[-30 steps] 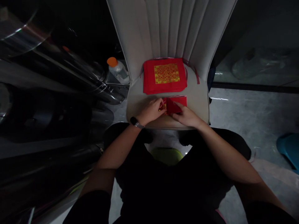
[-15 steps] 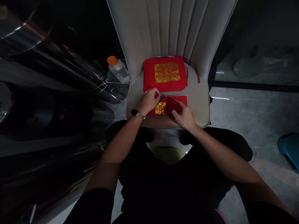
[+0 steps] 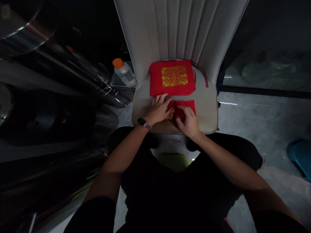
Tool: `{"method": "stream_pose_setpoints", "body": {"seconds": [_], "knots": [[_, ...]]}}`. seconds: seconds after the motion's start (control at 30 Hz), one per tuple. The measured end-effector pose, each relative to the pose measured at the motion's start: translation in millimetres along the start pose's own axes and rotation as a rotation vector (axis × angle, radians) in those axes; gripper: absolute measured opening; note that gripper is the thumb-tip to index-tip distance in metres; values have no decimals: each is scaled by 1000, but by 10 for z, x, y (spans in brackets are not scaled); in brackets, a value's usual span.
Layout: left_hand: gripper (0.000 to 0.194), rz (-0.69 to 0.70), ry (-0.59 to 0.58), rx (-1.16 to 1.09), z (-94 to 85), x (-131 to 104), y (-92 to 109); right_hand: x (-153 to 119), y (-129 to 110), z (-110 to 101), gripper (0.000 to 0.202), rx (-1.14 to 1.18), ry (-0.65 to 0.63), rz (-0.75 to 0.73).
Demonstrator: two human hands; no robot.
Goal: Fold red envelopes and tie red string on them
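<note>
A folded red piece with a gold lattice print (image 3: 191, 104) lies near the front of the chair seat. I cannot tell whether it is cloth or paper. My left hand (image 3: 159, 110) rests flat over its left half, fingers spread, hiding part of the gold print. At the fold in the middle, my right hand (image 3: 189, 122) has its fingers bent round a raised red flap, thumb on the near side. Just behind both hands sits a stack of similar red pieces (image 3: 156, 85), gold pattern upward, with thin red ribbons (image 3: 206, 79) trailing at the right.
The pale chair (image 3: 206, 119) stands between my knees, its ribbed backrest at the far side. Left of it is a white bottle with an orange cap (image 3: 123, 72), beside shiny dark cylinders (image 3: 94, 69). A green object (image 3: 173, 161) lies below; something blue (image 3: 300, 157) is at right.
My left hand has gone from a pinch at the upper left corner to lying flat, farther right over the gold print. My right hand's fingers have bent in more at the fold.
</note>
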State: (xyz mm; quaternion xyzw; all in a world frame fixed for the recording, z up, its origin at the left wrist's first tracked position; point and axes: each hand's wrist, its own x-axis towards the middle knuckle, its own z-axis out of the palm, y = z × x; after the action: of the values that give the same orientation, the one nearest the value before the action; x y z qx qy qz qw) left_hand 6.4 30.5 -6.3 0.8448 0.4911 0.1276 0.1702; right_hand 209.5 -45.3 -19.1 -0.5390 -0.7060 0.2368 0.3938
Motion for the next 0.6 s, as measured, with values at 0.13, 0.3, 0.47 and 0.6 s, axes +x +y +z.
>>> {"method": "stream_pose_setpoints", "body": {"seconds": [0.13,0.3,0.47,0.6], "knots": [[39,-19,55,-87,36,37,-112,-35,-56,165,55,-18,-57,-83],[26,-212,165,-191,38,98,-201,-73,-31,353,52,-143,-158,-170],[22,-223,-46,-429,-30,135,-300,-124,33,428,52,-214,-228,-261],[29,-195,-104,-486,-99,110,-368,-150,44,463,57,-233,-281,-310]]}}
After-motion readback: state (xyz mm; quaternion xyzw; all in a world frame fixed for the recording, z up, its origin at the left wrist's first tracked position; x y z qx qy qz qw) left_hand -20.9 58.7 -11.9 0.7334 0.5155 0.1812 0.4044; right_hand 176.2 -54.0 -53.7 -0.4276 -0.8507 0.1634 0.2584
